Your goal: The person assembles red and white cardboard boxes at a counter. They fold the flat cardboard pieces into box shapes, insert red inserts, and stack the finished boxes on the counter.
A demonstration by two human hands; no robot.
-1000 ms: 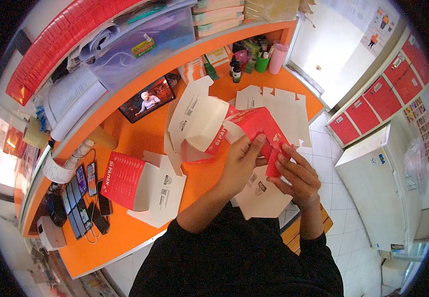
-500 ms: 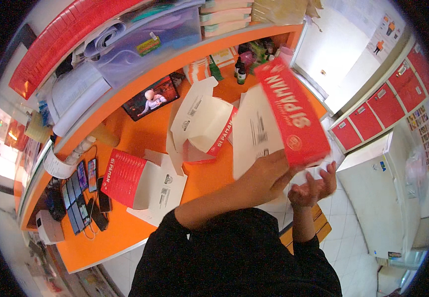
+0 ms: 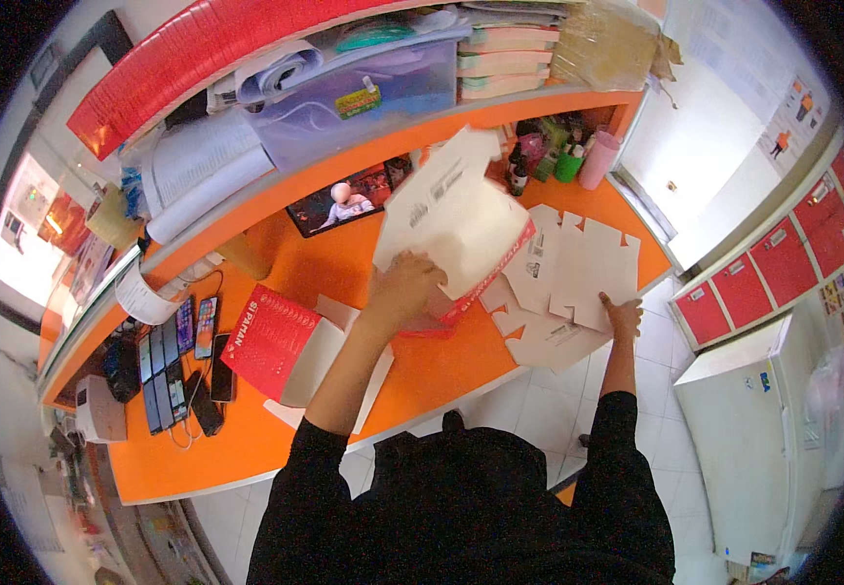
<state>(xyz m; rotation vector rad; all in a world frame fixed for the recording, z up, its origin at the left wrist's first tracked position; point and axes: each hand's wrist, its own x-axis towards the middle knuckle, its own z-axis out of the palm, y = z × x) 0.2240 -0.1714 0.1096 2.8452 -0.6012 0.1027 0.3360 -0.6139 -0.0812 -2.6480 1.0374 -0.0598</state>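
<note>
Left fingers [image 3: 429, 270] tight on carton [image 3: 476, 229], right fingers [image 3: 626, 314] on cardboard [image 3: 597, 258], grip unclear, red box [image 3: 271, 336] by left forearm [image 3: 352, 366]

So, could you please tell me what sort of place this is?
Probably a takeaway shop's packing area: red-and-white boxes and flat cardboard blanks sit on an orange counter, with several phones to the left.

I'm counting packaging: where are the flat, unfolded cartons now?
In the head view, the flat cartons lie on the right end of the orange desk, right of the open box, with the right hand at their edge.
</note>
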